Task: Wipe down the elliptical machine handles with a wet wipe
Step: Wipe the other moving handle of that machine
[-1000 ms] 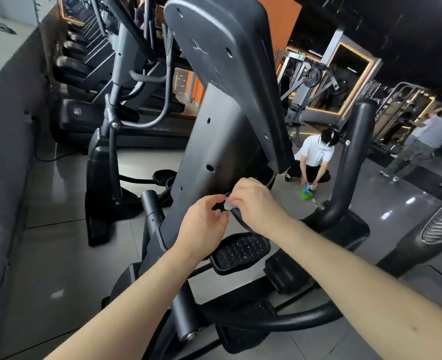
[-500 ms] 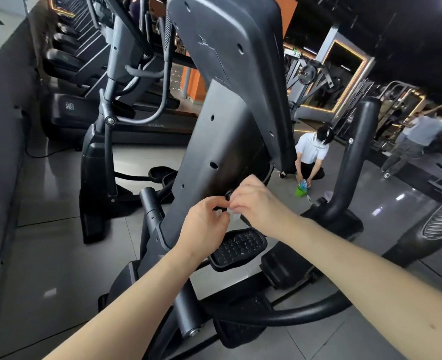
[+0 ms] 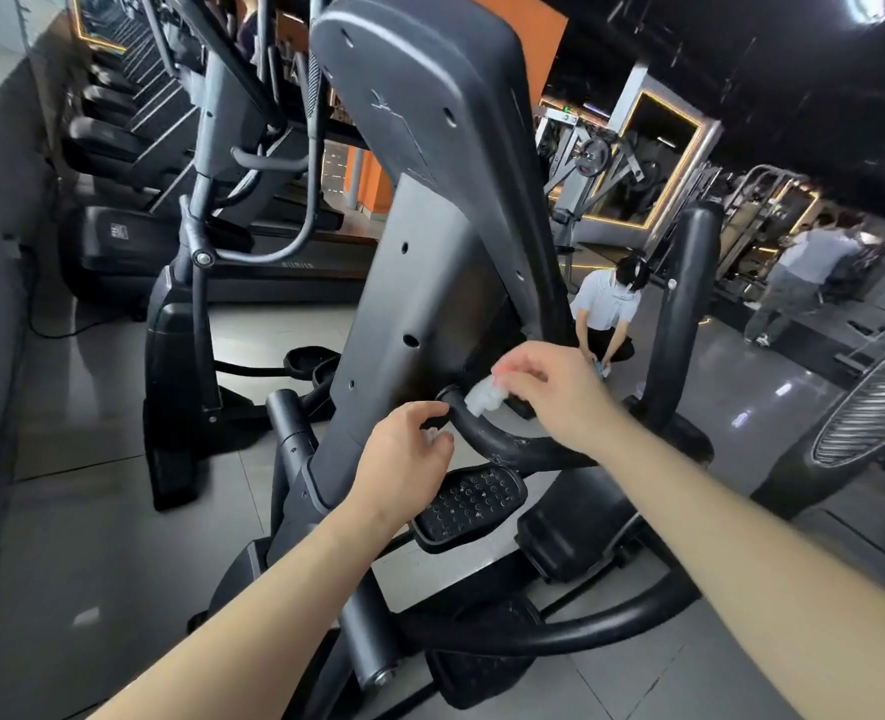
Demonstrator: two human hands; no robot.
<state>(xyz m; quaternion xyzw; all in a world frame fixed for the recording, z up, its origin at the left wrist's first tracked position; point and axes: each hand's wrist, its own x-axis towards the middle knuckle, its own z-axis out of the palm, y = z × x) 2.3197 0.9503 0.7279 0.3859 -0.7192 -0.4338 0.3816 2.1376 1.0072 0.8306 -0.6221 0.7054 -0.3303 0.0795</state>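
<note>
Your right grip pinches a bunched white wipe between thumb and fingertips and holds it against the black handle, just right of the frame's centre. The wad hangs down from your fingers and touches the top of the bar, close to where the bar leaves the grey column.

From that root the handle bends down and then runs to the right, so its long axis lies nearly level across the middle of the frame. Its far end is hidden behind your right forearm.

Your left grip sits just left of the handle's root with the fingers curled. A small white scrap shows at the fingertips, but you cannot tell whether it is pinched or only lying there.

Below the hands is a studded pedal, and a thick upright bar stands to the right.

The floor is glossy grey tile. A second elliptical stands at left, with treadmills lined up toward the upper left. An orange wall and lit mirror frames fill the upper right. A crouching person in a white shirt is right of centre, a standing person is farther right, and a fan sits at the right edge.
</note>
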